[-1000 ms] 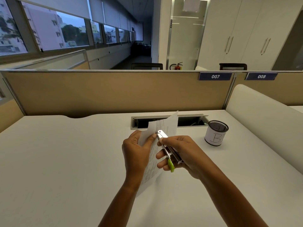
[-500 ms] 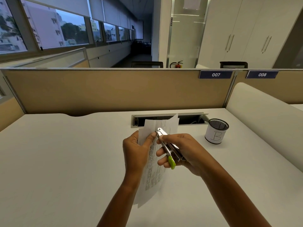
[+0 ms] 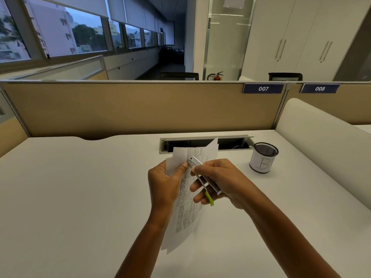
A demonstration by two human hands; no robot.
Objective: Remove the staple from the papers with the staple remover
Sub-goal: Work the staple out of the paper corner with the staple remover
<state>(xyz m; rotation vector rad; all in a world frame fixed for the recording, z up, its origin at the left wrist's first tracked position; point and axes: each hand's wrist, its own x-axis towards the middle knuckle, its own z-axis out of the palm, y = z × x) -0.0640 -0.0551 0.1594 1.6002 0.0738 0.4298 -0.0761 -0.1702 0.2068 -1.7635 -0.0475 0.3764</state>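
Note:
My left hand (image 3: 165, 182) holds a few printed papers (image 3: 187, 209) upright above the white desk, its thumb pressed near their top left corner. My right hand (image 3: 222, 182) grips a slim metal staple remover (image 3: 202, 178) with a green end. The tool's metal tip lies against the papers right beside my left thumb. The staple itself is too small to make out.
A black mesh pen cup (image 3: 263, 157) with a white label marked "B" stands at the right of the desk. An open cable tray slot (image 3: 230, 142) runs behind the papers. A tan partition (image 3: 140, 109) closes the far edge, and a white curved divider (image 3: 321, 149) the right side.
The papers have turned more face-on to me, showing more of the printed sheet. The tool's tip stays at the corner by my left thumb.

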